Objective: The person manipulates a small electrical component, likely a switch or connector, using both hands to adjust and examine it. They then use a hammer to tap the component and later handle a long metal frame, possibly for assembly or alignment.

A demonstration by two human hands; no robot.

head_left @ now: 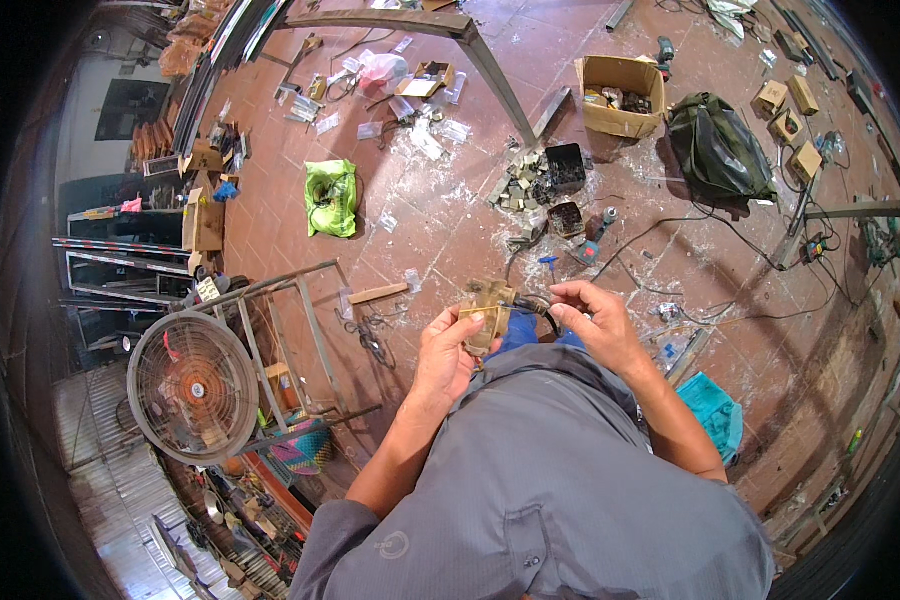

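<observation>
A brass-coloured, blocky part [483, 322] is held in my left hand [452, 350], with the thumb pressed on its near face. From its right side a dark, stubby piece [532, 304] sticks out toward my other hand. The fingers of my right hand [598, 322] are bent, with thumb and forefinger close together beside that dark piece. What they pinch, if anything, is too small to make out. Just beyond those fingertips shows a small blue T-shaped piece [548, 261]; whether it touches the hand is unclear. Both hands are above my lap, over blue cloth [520, 332].
Ahead on the tiled floor lie a black bin [565, 168], loose metal pieces [518, 187] and a cordless driver [595, 238]. Farther off are a cardboard box [622, 120] and a dark green bag [720, 148]. A large fan [192, 388] stands left. Cables cross the right side.
</observation>
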